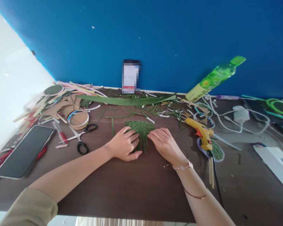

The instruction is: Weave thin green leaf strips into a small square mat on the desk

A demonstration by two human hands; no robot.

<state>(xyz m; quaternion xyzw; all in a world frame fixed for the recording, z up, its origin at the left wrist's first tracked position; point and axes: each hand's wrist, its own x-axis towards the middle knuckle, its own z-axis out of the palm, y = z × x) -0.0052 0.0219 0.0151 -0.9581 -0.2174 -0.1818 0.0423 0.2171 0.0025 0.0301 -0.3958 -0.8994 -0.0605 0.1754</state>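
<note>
A small woven mat of green leaf strips (138,126) lies flat on the dark brown table, with loose strip ends sticking out at its sides and toward me. Across its left part rests my left hand (126,144), fingers lying on the weave and thumb apart below. At the right side my right hand (164,143) has its fingers drawn together on the ends of the leaf strips; the fingertips are partly hidden. Beyond the mat stretches a long green leaf (129,101) among scattered leaf scraps.
Scissors (79,138), a tape roll (78,119) and a phone (26,150) lie to the left. A yellow glue gun (202,133) with its cord is at right. Behind stand a phone (130,77) and a leaning green bottle (214,78) against the blue wall. A white charger (241,114) lies farther right.
</note>
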